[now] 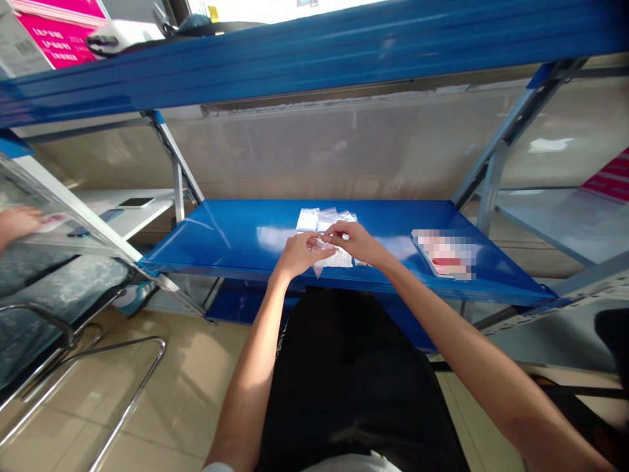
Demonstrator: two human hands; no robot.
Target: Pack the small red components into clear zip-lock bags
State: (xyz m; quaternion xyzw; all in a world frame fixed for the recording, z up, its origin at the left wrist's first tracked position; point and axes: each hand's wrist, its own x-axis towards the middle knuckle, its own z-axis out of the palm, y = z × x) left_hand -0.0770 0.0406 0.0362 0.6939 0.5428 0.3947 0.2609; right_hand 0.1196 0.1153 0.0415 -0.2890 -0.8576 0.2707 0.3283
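Note:
A small clear plastic bag (338, 258) is between my two hands above the front part of the blue shelf (230, 229). My left hand (301, 253) pinches the bag's left side with thumb and fingers. From the right, my right hand (354, 240) has its fingers closed at the bag's upper edge. Glare hides what is in the bag, if anything. Just behind my hands, several flat clear bags (308, 219) lie side by side on the shelf, partly covered by my fingers.
A flat, pixelated pinkish item (437, 254) lies right of my hands. A blue beam (314, 59) crosses above, with slanted posts (484, 154) at the sides. At left are another person's hand (19, 221), phones (136, 202) on a white shelf and a metal-framed chair (128, 393).

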